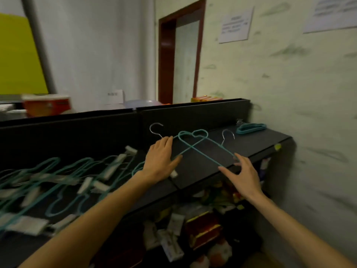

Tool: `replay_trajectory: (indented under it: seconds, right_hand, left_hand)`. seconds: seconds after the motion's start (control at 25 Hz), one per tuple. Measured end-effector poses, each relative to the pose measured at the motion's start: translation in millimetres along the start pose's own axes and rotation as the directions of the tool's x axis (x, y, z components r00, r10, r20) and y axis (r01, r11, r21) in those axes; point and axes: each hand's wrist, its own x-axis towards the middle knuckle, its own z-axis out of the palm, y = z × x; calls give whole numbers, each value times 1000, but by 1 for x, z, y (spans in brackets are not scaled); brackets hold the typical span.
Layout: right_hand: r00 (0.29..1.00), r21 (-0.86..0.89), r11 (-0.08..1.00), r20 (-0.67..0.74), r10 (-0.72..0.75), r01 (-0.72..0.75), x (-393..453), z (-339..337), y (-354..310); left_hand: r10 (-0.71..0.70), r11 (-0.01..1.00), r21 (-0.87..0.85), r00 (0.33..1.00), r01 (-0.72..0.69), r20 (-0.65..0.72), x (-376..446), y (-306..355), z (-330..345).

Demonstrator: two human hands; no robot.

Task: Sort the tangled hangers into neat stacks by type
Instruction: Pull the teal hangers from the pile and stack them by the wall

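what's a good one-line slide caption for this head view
Left hand and right hand spread two crossed teal hangers on a black shelf.

The two crossed hangers [195,147] are teal w/ shiny silver hooks, and the shelf [257,144] under them is black. The small hanger stack [251,129] in the corner is teal too, & the hanger pile [58,182] has pale grey clips. The wall [289,84] is pale green w/ dark smudges; the door frame [166,60] is dark red-brown.
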Motion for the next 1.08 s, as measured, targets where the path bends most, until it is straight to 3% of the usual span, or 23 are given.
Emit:
replay_trajectory:
  seconds: [0.32, 0.52, 0.68, 0.88, 1.08]
  right_hand:
    - [995, -309, 948, -90, 52, -78, 121, -109, 175]
    - [991, -395, 916, -136, 16, -69, 224, -155, 270]
    - [992, -338, 937, -115, 52, -88, 314, -188, 329]
    - [971, -215, 966, -221, 95, -143, 397, -196, 371]
    - [976, -137, 984, -203, 84, -113, 490, -179, 409]
  left_hand:
    - [174, 985, -21, 971, -173, 163, 155, 139, 129]
    - [189, 980, -103, 966, -172, 176, 271, 203, 223]
    - [182, 980, -125, 957, -157, 226, 375, 252, 282]
    - [213, 976, -99, 931, -192, 298, 453, 294, 347]
    - [189, 980, -109, 949, -167, 252, 506, 312, 396]
